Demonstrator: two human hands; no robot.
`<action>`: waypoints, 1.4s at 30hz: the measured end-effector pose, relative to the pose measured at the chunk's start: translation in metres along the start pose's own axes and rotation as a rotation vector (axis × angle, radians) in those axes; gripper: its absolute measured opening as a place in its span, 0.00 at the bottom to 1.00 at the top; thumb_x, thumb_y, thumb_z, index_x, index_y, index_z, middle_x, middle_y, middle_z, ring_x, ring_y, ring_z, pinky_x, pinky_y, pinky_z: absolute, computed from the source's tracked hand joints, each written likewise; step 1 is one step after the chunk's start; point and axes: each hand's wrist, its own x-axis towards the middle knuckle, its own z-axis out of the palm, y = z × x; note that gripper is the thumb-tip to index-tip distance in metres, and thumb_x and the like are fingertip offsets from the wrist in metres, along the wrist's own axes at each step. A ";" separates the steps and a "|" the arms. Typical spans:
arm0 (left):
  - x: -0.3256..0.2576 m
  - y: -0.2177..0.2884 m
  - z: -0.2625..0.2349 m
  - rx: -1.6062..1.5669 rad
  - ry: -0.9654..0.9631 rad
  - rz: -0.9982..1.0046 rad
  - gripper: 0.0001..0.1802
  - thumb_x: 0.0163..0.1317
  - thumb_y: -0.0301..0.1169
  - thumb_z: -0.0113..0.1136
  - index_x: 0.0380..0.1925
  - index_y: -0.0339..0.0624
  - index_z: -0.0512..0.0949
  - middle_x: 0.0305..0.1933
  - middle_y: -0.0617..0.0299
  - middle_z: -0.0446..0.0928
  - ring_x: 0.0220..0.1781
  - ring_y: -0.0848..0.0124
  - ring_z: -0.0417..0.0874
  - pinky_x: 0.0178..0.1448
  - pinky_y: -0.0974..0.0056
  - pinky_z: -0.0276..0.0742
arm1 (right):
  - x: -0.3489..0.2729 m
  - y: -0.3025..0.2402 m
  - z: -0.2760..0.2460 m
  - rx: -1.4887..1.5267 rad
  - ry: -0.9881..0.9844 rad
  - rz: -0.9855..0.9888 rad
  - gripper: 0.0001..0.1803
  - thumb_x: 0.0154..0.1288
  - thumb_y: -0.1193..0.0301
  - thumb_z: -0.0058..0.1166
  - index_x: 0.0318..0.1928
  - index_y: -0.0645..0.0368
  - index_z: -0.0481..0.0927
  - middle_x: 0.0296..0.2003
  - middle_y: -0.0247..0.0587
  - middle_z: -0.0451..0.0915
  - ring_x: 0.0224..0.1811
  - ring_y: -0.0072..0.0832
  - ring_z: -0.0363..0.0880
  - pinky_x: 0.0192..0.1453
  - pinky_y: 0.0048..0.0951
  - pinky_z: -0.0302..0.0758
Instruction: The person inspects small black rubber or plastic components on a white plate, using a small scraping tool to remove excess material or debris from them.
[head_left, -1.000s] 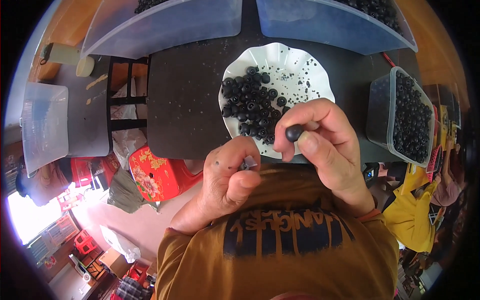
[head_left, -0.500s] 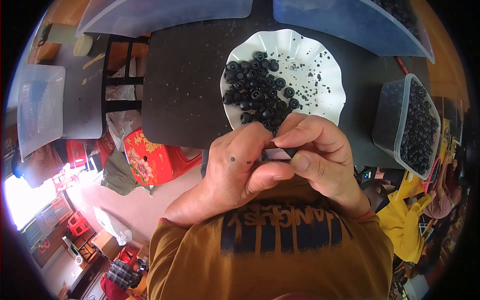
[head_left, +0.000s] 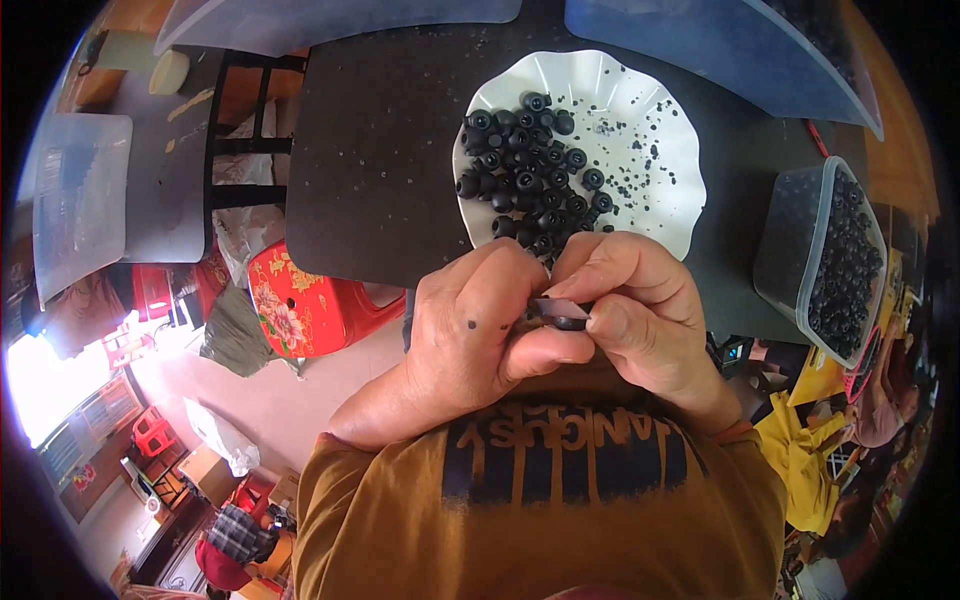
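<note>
Both of my hands meet close to my chest, just below the near rim of a white scalloped plate [head_left: 672,110]. My left hand [head_left: 465,320] is curled closed around a small flat, shiny blade-like piece [head_left: 556,307]. Against it, my right hand [head_left: 650,310] pinches a small black part [head_left: 570,323] between thumb and fingers; most of it is hidden. Small dark specks stick to the back of my left hand. On the plate's left half lies a heap of round black parts with holes [head_left: 530,180]. Black crumbs are scattered over its right half.
A clear tub of black parts [head_left: 835,270] stands on the right of the dark table [head_left: 370,150]. Large translucent bins [head_left: 690,50] line the far edge. A red pen-like object [head_left: 817,138] lies near the tub. A red floral stool [head_left: 300,305] is at left.
The view has shifted slightly, so the plate appears further right. Between my fingers, the black part and the shiny piece have turned, and the black part now shows as a thin dark edge.
</note>
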 end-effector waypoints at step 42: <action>-0.026 0.009 -0.009 -0.202 -0.201 -0.204 0.31 0.56 0.59 0.49 0.22 0.36 0.68 0.19 0.56 0.68 0.20 0.59 0.71 0.24 0.62 0.66 | 0.157 -0.091 0.046 -1.094 0.371 -0.622 0.20 0.64 0.68 0.46 0.48 0.74 0.63 0.28 0.40 0.70 0.28 0.21 0.67 0.32 0.22 0.67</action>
